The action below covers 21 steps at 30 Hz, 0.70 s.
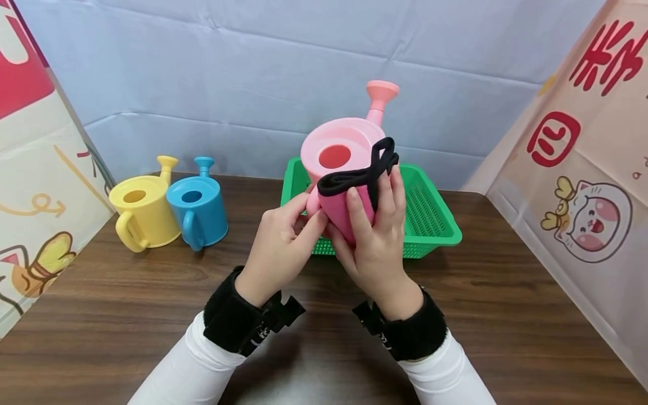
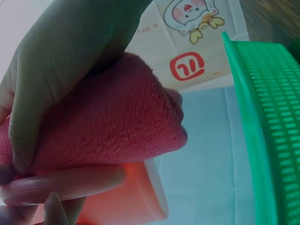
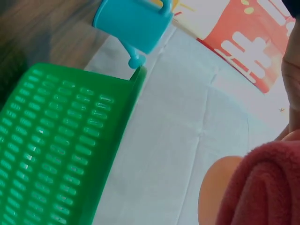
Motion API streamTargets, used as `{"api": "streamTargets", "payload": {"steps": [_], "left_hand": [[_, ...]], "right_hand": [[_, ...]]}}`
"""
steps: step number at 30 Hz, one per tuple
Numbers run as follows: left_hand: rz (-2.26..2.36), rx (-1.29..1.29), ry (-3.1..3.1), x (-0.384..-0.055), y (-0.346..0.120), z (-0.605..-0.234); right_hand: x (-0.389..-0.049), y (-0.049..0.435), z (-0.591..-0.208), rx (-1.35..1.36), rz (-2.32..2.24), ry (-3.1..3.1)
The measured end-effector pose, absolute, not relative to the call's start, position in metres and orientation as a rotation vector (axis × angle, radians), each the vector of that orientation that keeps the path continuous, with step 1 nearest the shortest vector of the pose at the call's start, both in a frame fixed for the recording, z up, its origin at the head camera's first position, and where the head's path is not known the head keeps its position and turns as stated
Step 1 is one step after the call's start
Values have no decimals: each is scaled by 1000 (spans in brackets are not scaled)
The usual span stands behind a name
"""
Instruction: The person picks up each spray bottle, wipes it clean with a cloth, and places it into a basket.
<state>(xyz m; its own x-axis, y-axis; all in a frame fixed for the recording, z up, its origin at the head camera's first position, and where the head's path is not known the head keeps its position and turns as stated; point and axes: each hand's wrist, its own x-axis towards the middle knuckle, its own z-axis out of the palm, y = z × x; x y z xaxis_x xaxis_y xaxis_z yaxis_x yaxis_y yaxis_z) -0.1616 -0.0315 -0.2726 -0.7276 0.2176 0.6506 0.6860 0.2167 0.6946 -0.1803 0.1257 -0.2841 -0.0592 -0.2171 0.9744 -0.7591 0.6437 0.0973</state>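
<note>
A pink watering can (image 1: 344, 135) is held up in front of me, its spout pointing up and away to the right. My left hand (image 1: 283, 242) pinches the can's handle (image 1: 313, 201) at its near side. In my right hand (image 1: 377, 236) is a folded pink towel (image 1: 340, 211) with black edging, gripped against the can's near side. The left wrist view shows the plush towel (image 2: 112, 122) lying along the can's wall (image 2: 140, 192). In the right wrist view only the towel's folded end (image 3: 262, 183) and a bit of the can appear.
Behind and below the can, a green perforated basket (image 1: 430, 225) rests on the wooden table (image 1: 506, 315). A yellow watering can (image 1: 152, 216) and a blue watering can (image 1: 202, 214) stand together at the left. Cloth screens (image 1: 243, 73) close off the back and sides.
</note>
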Motion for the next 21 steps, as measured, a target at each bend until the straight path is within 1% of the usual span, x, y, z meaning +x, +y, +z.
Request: {"api": "streamTargets", "payload": {"steps": [16,21], "left_hand": [[-1557,-868,-1985,-162,-29,-271],[-1510,-886,-1930,-162,-28,-269]], "right_hand": [[-185,126,-287,796,580,-1506],[-186,130,-285,793,757,-1433]]}}
